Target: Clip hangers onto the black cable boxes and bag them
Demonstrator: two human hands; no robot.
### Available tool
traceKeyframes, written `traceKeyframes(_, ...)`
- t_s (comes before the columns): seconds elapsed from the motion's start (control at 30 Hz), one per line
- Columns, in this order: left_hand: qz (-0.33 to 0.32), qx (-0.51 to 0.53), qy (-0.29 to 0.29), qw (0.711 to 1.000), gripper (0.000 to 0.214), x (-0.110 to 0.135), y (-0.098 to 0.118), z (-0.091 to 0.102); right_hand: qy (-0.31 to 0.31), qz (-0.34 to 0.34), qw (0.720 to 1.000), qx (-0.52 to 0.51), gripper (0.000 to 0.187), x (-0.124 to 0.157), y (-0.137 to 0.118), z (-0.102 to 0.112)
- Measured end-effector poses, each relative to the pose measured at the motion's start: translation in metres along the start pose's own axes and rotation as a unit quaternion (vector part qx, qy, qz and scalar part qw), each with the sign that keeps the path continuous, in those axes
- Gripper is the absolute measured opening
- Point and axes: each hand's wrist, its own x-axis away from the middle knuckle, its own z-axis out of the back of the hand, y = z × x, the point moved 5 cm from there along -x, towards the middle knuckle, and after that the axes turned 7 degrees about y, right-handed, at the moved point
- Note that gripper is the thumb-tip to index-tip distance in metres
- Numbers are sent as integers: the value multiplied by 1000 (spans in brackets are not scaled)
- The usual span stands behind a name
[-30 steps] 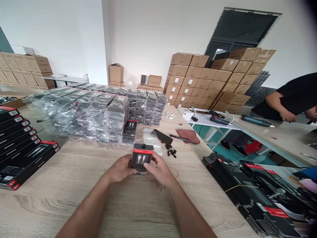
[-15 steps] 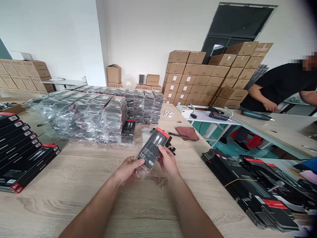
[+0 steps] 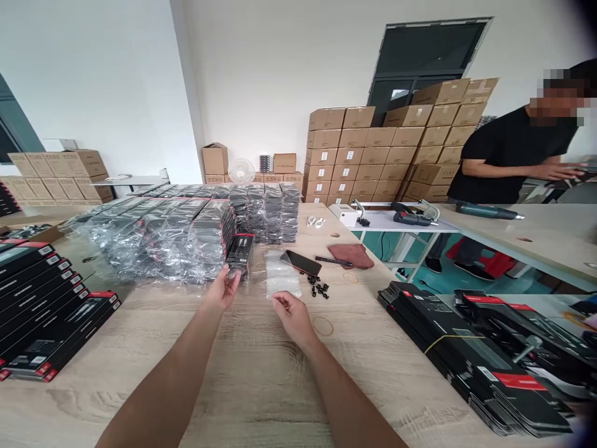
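Observation:
My left hand (image 3: 224, 289) is closed on the near end of a black retail box (image 3: 240, 249) in clear plastic. That box lies on the wooden table (image 3: 261, 373), against the front right of a large block of plastic-wrapped black boxes (image 3: 163, 233). My right hand (image 3: 293, 314) is above the table with its fingers curled in, and nothing shows in them. Just beyond it lie clear plastic bags (image 3: 280, 274). A dark phone (image 3: 303, 263) and several small black parts (image 3: 318, 287) sit beside the bags.
Black boxes (image 3: 51, 311) are stacked at the left. Flat black packaging sleeves (image 3: 448, 336), bound by a rubber band, lie at the right. A brown cloth (image 3: 351, 256) and a pen (image 3: 332, 261) lie farther back. A person (image 3: 508, 149) stands at another table, behind a power tool (image 3: 489, 211).
The wrapped box has moved from between both hands to the front of the wrapped block, with my left hand on it. My right hand has let go and drawn back. The phone is uncovered.

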Motion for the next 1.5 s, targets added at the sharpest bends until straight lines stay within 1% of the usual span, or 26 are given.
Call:
traceKeyframes(0.13,-61,-98,-7,993,28,27,6,37,-13,36,999,13,20,1,-7,-2)
traceKeyframes(0.2,-132,-174,14,976,27,39,36,67,-11,48,999,11,19,1,-9,-1)
traceKeyframes(0.27,-235,-269,73,931,25,50,87,103,-11,55,998,18,19,-1,-9,0)
traceKeyframes(0.3,-291,-330,114,891,23,56,116,122,-13,57,998,27,19,-3,-8,-1)
traceKeyframes(0.33,-362,-433,160,810,23,64,145,140,-17,60,997,38,20,-4,-7,-2)
traceKeyframes(0.37,-417,-542,203,701,29,72,170,155,-23,63,997,49,21,-6,-6,-3)
traceKeyframes(0.4,-437,-635,234,593,38,77,188,170,-29,67,996,58,21,-6,-5,-5)
traceKeyframes(0.43,-430,-705,253,504,48,80,199,186,-36,73,995,65,22,-6,-6,-6)
traceKeyframes(0.47,-407,-758,257,441,55,80,204,201,-44,79,994,69,22,-5,-6,-8)
traceKeyframes(0.5,-381,-797,249,397,57,79,204,215,-51,85,992,71,22,-3,-7,-9)
traceKeyframes(0.53,-358,-824,237,369,56,78,201,227,-57,91,992,73,22,-1,-9,-10)
traceKeyframes(0.63,-343,-849,206,345,49,81,185,241,-63,99,990,76,22,3,-11,-10)
traceKeyframes(0.7,-357,-840,193,360,48,89,178,233,-55,97,991,72,22,4,-11,-9)
traceKeyframes(0.73,-372,-823,190,385,46,95,177,225,-52,95,992,67,21,4,-10,-8)
traceKeyframes(0.77,-390,-794,186,428,44,102,176,213,-49,94,992,62,21,4,-10,-7)
traceKeyframes(0.8,-406,-750,179,491,41,110,175,200,-48,93,993,57,21,4,-10,-7)
traceKeyframes(0.87,-405,-613,137,665,36,122,166,171,-49,90,993,49,21,4,-12,-8)
traceKeyframes(0.9,-370,-517,93,766,36,125,155,155,-50,86,994,47,22,4,-13,-8)
traceKeyframes(0.93,-314,-420,39,851,36,126,140,138,-52,79,995,42,25,5,-15,-8)
traceKeyframes(0.97,-248,-339,-11,908,36,127,123,120,-58,67,996,31,28,6,-17,-8)
traceKeyframes(1.0,-199,-266,-35,942,36,128,106,103,-71,50,996,10,33,7,-19,-8)
traceKeyframes(1.1,-100,-146,-76,981,32,125,57,60,-172,-28,979,-103,43,18,-26,-14)
traceKeyframes(1.17,-68,-127,-109,984,32,120,31,35,-250,-82,948,-179,44,29,-30,-20)
traceKeyframes(1.27,-10,-112,-162,980,33,108,-1,8,-297,-154,908,-253,39,44,-31,-29)
traceKeyframes(1.4,143,6,-239,960,55,95,-33,-10,-330,-253,860,-295,41,59,-26,-41)
traceKeyframes(1.5,198,80,-263,941,51,88,-46,-9,-374,-240,876,-188,43,58,-23,-36)
